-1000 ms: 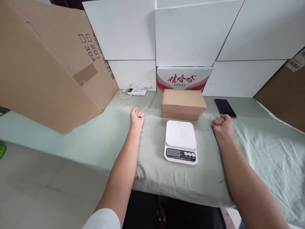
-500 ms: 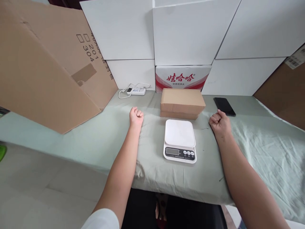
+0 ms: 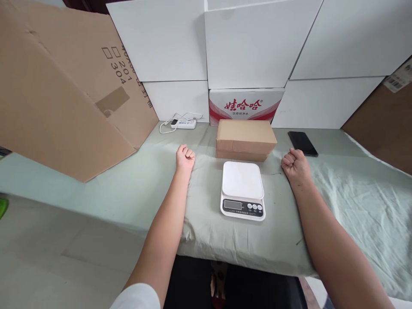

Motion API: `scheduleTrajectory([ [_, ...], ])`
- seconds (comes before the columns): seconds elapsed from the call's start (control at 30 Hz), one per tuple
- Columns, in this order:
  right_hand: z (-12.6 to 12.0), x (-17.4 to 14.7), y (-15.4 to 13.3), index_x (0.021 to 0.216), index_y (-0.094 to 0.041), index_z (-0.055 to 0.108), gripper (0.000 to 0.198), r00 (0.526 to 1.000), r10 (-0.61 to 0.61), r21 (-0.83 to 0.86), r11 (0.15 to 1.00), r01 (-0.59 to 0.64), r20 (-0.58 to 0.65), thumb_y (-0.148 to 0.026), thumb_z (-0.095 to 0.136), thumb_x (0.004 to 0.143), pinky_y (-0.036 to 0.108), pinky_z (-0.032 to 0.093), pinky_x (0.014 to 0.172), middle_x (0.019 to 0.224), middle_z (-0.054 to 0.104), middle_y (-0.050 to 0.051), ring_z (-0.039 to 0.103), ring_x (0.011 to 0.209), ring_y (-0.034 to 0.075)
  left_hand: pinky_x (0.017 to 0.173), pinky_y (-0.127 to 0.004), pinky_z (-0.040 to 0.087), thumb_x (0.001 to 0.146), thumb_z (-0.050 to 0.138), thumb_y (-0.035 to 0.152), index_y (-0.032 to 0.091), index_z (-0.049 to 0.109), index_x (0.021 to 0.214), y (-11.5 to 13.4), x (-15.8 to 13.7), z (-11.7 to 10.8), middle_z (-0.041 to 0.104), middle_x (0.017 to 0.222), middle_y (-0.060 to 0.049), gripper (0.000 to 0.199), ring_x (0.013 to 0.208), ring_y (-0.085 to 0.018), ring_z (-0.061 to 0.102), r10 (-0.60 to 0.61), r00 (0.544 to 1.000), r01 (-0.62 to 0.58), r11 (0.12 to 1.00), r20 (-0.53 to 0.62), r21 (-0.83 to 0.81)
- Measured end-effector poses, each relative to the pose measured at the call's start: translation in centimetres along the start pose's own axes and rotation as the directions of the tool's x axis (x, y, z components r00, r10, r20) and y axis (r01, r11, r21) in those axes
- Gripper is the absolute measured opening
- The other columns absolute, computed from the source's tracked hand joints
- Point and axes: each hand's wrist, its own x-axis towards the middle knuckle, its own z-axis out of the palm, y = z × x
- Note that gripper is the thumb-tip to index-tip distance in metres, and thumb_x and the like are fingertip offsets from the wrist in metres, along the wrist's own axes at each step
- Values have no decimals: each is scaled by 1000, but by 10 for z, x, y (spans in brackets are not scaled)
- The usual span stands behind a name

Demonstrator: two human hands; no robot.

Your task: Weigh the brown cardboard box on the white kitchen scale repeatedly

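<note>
Nearest you, your forearms (image 3: pixel 167 219) reach forward over the green cloth (image 3: pixel 206 240), one either side of the white scale (image 3: pixel 243 180), which lies where it did a second ago. Farther in, your right hand (image 3: pixel 296 166) is curled into a fist and has shifted slightly inward since then; your left hand (image 3: pixel 186 157), likewise balled, has kept its place. Behind the scale sits the brown box (image 3: pixel 246 139), unmoved, with the dark phone (image 3: pixel 303 143) just beyond your right knuckles.
</note>
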Motion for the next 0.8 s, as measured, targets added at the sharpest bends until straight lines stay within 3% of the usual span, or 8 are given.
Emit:
scheduleTrajectory([
  [0.13,4,1,0,75,-23,14,61,1000,26,14,1000,-26,7,5,63,97,13,17,32,64,5,-11,11,42,3,41,-23,16,90,66,3,26,11,77,-3,-2,2,3,59,13,61,39,-5,13,-17,1000,17,1000,8,-12],
  [0.3,6,3,0,75,-24,18,62,995,94,22,995,-95,37,-3,73,97,12,25,34,61,13,-13,19,43,4,41,-23,16,90,67,3,26,13,76,-7,-2,4,5,57,13,60,39,-5,14,-31,999,31,999,17,-4],
  [0.53,0,11,-1,72,-24,28,46,992,113,113,986,-119,56,-12,55,107,16,36,38,57,25,-11,31,43,6,42,-23,17,93,66,4,26,15,74,-10,-4,5,7,55,14,58,39,-5,16,-33,999,32,999,33,19],
  [0.73,-8,19,1,72,-23,39,38,995,66,26,997,-68,78,-26,68,97,18,47,47,59,35,-9,41,48,7,43,-23,20,101,55,9,25,21,68,-10,-7,6,15,52,12,50,38,-5,20,-28,996,24,998,80,50],
  [0.8,-8,20,3,77,-25,50,27,998,18,-50,999,-15,61,-34,71,91,21,53,52,65,48,-6,52,55,10,44,-22,25,104,52,13,24,29,65,-14,-8,8,25,52,11,46,40,-6,27,-20,992,10,997,122,81],
])
